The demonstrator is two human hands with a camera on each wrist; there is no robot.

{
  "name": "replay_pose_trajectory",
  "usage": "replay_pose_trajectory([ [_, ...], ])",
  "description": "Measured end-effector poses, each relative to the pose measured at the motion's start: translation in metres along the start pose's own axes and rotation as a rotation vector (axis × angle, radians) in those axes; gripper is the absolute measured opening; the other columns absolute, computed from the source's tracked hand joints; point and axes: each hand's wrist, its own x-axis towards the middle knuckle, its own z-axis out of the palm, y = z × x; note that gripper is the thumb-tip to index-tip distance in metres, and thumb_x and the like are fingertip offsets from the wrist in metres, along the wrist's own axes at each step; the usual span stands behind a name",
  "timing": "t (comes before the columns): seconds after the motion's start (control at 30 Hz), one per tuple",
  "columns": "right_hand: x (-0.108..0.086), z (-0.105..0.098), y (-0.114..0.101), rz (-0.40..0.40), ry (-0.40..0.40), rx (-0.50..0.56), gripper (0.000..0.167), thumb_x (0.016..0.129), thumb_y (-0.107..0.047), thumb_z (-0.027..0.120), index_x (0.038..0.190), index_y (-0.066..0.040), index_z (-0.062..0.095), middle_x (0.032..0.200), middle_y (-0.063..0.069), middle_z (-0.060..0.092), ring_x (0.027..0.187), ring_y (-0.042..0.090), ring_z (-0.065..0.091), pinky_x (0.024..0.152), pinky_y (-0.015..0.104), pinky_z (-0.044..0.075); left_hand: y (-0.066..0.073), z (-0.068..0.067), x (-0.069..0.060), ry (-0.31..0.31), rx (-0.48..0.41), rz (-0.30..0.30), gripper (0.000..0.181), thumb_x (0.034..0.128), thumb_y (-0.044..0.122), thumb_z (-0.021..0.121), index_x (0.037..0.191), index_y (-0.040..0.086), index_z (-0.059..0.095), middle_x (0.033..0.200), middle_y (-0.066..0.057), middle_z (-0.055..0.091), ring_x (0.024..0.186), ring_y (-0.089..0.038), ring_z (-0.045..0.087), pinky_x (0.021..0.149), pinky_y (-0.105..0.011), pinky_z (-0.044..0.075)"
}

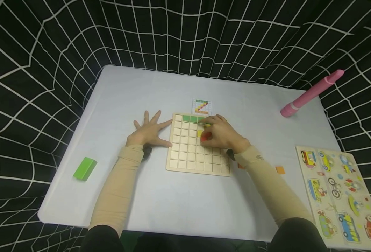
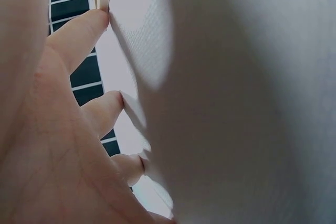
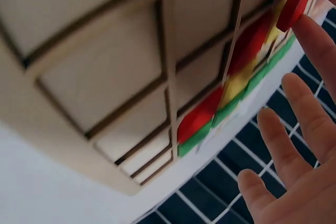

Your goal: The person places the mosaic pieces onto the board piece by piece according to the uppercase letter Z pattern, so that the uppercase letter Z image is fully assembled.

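Note:
A wooden grid board point(image 1: 185, 148) lies on the white table. Between thumb and index finger, my right hand point(image 1: 222, 133) pinches a red square tile point(image 3: 295, 4), tilted just above the board. Green tiles point(image 1: 190, 119) fill part of the far row. Yellow tiles point(image 3: 237, 88) and red tiles point(image 3: 202, 115) sit in cells below them, partly covered by the right hand in the head view. With fingers spread, my left hand point(image 1: 148, 133) rests on the table, thumb and index fingertip touching the board's left edge. A pattern card point(image 1: 201, 106) lies just beyond the board.
A green block point(image 1: 85, 169) stands at the left. Near the right forearm lie an orange tile point(image 1: 280, 170) and another orange piece point(image 1: 241, 166), partly hidden. Farther right are a pink tube-like object point(image 1: 312, 92) and a vehicle picture puzzle point(image 1: 330, 206). A black, white-gridded curtain surrounds the table.

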Motion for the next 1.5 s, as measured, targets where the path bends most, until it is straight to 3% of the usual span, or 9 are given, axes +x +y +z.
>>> replay_pose_trajectory([
  [0.3,0.002,0.007,-0.005,-0.038,0.019,-0.033,0.017,0.082,-0.032,0.080,0.090,-0.017,0.082,0.148,0.008,0.062,0.141,0.036,0.051,0.125,0.067,0.026,0.003,-0.001,0.000,-0.002,0.000,0.017,0.105,0.0790,0.066,0.078,0.164,0.038,0.023,0.176,-0.010,-0.015,0.153,-0.056,-0.028,0.108,-0.090,-0.011],
  [0.67,-0.003,0.008,-0.004,-0.019,0.016,-0.031,0.020,0.082,-0.035,0.083,0.091,-0.017,0.082,0.149,0.009,0.061,0.143,0.037,0.051,0.126,0.067,0.024,0.003,0.000,0.001,-0.010,-0.001,0.016,0.106,0.0787,0.067,0.078,0.164,0.038,0.022,0.176,-0.009,-0.016,0.153,-0.054,-0.029,0.108,-0.090,-0.012],
  [0.87,-0.003,0.010,-0.004,-0.031,0.044,-0.022,0.024,0.085,-0.039,0.083,0.095,-0.017,0.082,0.146,0.011,0.063,0.140,0.035,0.055,0.125,0.068,0.025,0.002,-0.001,0.000,-0.015,-0.008,0.004,0.105,0.0793,0.067,0.077,0.164,0.039,0.022,0.176,-0.009,-0.017,0.153,-0.053,-0.030,0.109,-0.090,-0.011],
  [1.1,-0.002,0.012,-0.006,-0.048,0.029,-0.050,0.018,0.088,-0.037,0.081,0.094,-0.020,0.083,0.146,0.009,0.064,0.140,0.035,0.055,0.125,0.068,0.026,0.003,0.002,0.000,-0.012,-0.004,0.016,0.105,0.0794,0.066,0.078,0.164,0.037,0.022,0.176,-0.010,-0.016,0.153,-0.055,-0.029,0.109,-0.090,-0.011],
  [1.27,-0.012,0.004,0.001,-0.018,0.053,-0.014,0.021,0.086,-0.039,0.083,0.094,-0.020,0.083,0.147,0.011,0.063,0.140,0.034,0.054,0.125,0.069,0.025,0.004,0.001,0.001,-0.012,-0.006,0.015,0.106,0.0789,0.067,0.078,0.164,0.037,0.023,0.176,-0.010,-0.015,0.153,-0.055,-0.028,0.109,-0.089,-0.011],
  [1.5,-0.043,-0.008,0.026,0.086,0.075,-0.025,0.029,0.085,-0.035,0.084,0.103,-0.013,0.082,0.147,0.014,0.063,0.140,0.035,0.054,0.124,0.069,0.024,0.002,-0.003,-0.002,-0.013,-0.006,0.002,0.106,0.0790,0.067,0.078,0.164,0.037,0.023,0.176,-0.011,-0.015,0.153,-0.056,-0.028,0.108,-0.090,-0.011],
])
